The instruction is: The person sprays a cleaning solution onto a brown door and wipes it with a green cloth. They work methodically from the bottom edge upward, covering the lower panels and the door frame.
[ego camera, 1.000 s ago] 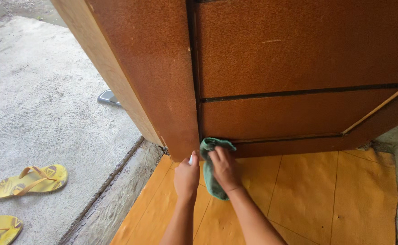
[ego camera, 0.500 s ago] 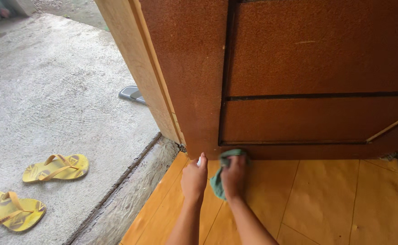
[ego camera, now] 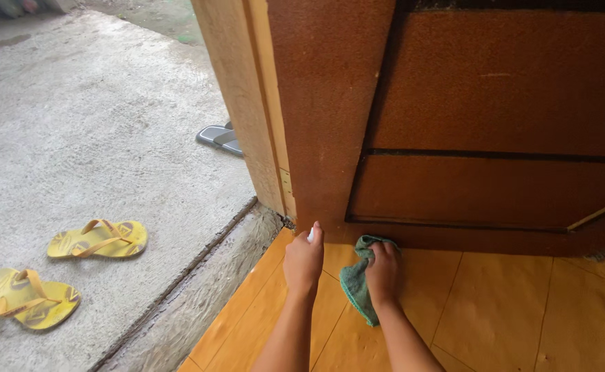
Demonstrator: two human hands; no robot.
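We hold a green cloth [ego camera: 359,282] bunched under our right hand [ego camera: 384,270], which is clamped on it and presses it against the bottom rail of the brown wooden door [ego camera: 454,103], right where the door meets the orange tiled floor [ego camera: 509,303]; part of the cloth trails down onto the tiles toward us. Our left hand [ego camera: 303,260] is just left of the cloth, closed around something small and white that peeks out above the fingers, though we cannot tell what it is. The two hands sit near each other but apart, both at the door's lower left corner. As for progress, we judge the wiping has reached the very foot of the door; the panels above look even and matte, but we cannot tell from the surface which parts have been wiped, and the stretch of bottom rail to the right of the cloth is not yet touched. Left of the door stands the pale door frame [ego camera: 247,103], then a rough concrete step [ego camera: 199,296]. Beyond it, on the grey concrete ground, lie a pair of yellow flip-flops [ego camera: 97,238] and, behind the frame, a grey sandal [ego camera: 221,138].
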